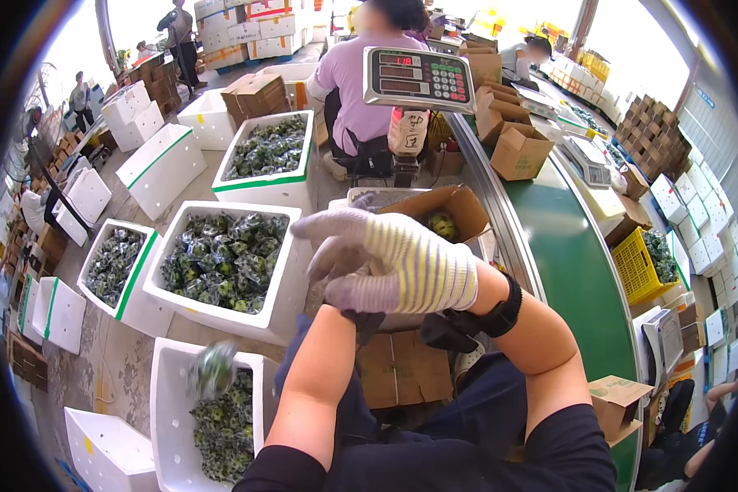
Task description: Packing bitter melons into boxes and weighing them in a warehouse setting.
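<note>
My right hand (400, 261), in a yellow-and-grey striped work glove, reaches across in front of me with its fingers apart and nothing in them. My left hand (364, 202) is mostly covered by it; only grey glove fingertips show beyond. A green fruit in clear plastic wrap (214, 370), blurred and apparently in the air, is over a white foam box (171, 412) holding wrapped green fruit (224, 424). Beyond my hands stands an opened cardboard carton (467, 212) with a green fruit (441, 226) inside. A digital scale display (418, 80) rises above it.
More foam boxes of wrapped fruit (227, 264) stand to the left. A green conveyor belt (578, 246) runs along my right, with cardboard cartons (519, 150) on its far end. A seated person in a purple shirt (369, 80) is ahead. A flattened carton (400, 369) lies below my hands.
</note>
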A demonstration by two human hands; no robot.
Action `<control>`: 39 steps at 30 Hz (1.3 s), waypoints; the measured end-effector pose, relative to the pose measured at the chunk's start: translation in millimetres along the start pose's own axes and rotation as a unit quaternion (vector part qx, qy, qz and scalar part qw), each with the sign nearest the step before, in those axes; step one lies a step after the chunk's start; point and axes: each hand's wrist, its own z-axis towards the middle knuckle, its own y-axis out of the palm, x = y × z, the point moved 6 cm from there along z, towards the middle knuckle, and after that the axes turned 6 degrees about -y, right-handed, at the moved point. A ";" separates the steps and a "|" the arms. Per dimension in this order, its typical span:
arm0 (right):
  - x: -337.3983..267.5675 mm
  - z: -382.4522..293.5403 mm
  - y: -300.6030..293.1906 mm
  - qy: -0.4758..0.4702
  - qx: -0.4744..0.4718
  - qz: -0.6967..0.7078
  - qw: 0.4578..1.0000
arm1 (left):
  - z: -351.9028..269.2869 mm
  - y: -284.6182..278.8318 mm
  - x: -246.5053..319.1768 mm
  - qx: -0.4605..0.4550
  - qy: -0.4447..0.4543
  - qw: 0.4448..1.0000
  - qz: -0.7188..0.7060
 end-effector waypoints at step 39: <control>236.0 -167.3 -150.7 0.155 0.326 0.362 0.860 | -39.3 26.7 6.3 -0.162 -0.345 0.924 -0.027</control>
